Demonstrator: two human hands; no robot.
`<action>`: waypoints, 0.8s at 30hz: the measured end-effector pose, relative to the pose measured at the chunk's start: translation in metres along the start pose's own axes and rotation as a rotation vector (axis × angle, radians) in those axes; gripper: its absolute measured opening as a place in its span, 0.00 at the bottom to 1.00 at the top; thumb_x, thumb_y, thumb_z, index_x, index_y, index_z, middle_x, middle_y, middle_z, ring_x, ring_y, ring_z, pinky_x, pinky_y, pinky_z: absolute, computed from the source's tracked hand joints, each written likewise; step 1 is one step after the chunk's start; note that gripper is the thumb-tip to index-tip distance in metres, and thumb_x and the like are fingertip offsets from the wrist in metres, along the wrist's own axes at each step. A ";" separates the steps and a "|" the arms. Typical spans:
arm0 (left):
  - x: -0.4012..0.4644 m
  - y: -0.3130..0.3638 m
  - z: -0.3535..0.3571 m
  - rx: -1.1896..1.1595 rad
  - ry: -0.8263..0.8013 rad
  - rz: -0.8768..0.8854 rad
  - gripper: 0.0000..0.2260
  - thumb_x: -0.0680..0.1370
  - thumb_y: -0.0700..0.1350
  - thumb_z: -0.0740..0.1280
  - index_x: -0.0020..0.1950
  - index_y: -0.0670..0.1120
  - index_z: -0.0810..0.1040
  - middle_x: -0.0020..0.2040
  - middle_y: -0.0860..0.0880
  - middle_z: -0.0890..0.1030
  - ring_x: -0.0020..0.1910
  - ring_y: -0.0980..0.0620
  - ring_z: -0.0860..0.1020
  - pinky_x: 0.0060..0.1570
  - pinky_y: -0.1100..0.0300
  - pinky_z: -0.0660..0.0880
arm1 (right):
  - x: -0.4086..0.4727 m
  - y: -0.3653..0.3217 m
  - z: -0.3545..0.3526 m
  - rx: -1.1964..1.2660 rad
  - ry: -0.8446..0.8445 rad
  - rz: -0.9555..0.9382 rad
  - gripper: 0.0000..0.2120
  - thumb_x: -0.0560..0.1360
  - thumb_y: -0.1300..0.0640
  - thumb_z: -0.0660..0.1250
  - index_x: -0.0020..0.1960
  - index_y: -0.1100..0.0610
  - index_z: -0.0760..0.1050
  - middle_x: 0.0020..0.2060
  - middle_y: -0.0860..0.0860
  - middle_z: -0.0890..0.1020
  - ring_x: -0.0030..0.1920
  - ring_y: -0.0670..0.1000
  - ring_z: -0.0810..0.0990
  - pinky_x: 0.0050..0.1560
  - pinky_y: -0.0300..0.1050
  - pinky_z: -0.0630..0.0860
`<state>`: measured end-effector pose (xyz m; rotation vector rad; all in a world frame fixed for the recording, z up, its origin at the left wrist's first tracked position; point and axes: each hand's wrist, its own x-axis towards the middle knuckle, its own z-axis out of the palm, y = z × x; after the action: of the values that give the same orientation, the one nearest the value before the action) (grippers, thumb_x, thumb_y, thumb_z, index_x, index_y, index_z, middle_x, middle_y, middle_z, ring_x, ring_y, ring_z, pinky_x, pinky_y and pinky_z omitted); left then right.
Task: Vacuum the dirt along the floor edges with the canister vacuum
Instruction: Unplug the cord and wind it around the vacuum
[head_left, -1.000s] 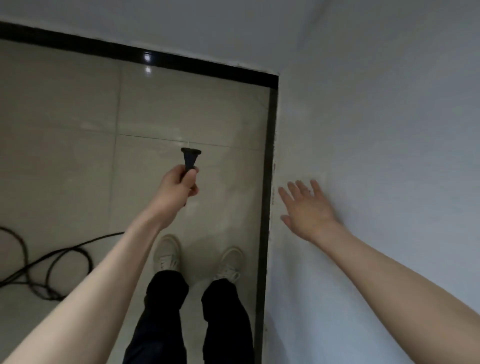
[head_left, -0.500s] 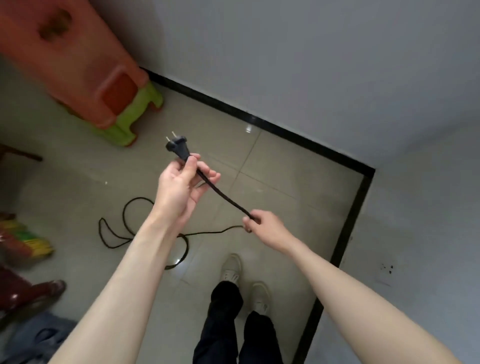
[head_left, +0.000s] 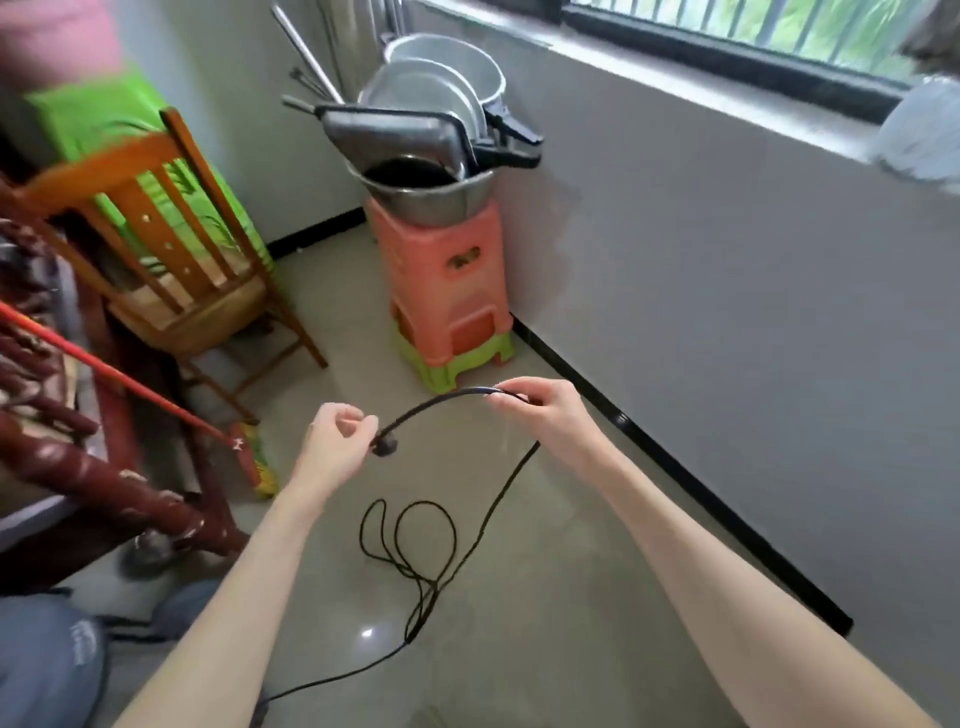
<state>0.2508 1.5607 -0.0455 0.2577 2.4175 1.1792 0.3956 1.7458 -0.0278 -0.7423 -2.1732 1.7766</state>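
Observation:
A black power cord (head_left: 470, 525) loops on the tiled floor and rises to both hands. My left hand (head_left: 335, 441) pinches the cord just behind its black plug (head_left: 385, 448), which hangs at the fingertips. My right hand (head_left: 540, 410) pinches the same cord a short way along, so the cord arches between the two hands. The canister vacuum itself is out of view.
A stack of orange and green plastic stools (head_left: 447, 301) carrying metal pots (head_left: 431, 150) stands against the grey wall with its black skirting (head_left: 670, 467). At left are a wooden chair (head_left: 171, 249), a broom (head_left: 249, 457) and dark red furniture (head_left: 93, 478).
The view has swung from a bare corner toward the stools and window. My right hand left the wall and took the cord; the plug now points down instead of up.

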 end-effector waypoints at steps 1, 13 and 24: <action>-0.007 0.008 -0.013 0.070 -0.065 0.106 0.14 0.78 0.46 0.65 0.62 0.46 0.71 0.57 0.51 0.74 0.60 0.50 0.73 0.61 0.55 0.69 | 0.006 -0.025 0.009 -0.044 -0.029 -0.057 0.05 0.76 0.59 0.70 0.48 0.59 0.83 0.24 0.38 0.72 0.27 0.39 0.68 0.32 0.30 0.62; -0.040 0.086 -0.136 -0.621 -0.137 0.495 0.13 0.81 0.43 0.57 0.38 0.41 0.69 0.22 0.55 0.60 0.20 0.59 0.57 0.20 0.67 0.55 | 0.036 -0.143 0.071 0.015 -0.070 -0.204 0.06 0.75 0.58 0.71 0.43 0.61 0.80 0.36 0.54 0.77 0.36 0.48 0.72 0.39 0.41 0.69; -0.037 0.121 -0.200 -1.050 0.052 0.603 0.17 0.84 0.47 0.51 0.41 0.43 0.73 0.22 0.56 0.60 0.19 0.61 0.56 0.19 0.68 0.52 | 0.040 -0.071 0.115 -0.059 -0.360 0.218 0.08 0.79 0.53 0.66 0.42 0.54 0.77 0.40 0.50 0.81 0.42 0.49 0.77 0.47 0.41 0.71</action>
<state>0.1889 1.4815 0.1689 0.6146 1.4525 2.5223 0.2898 1.6602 0.0090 -0.7449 -2.4616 2.1017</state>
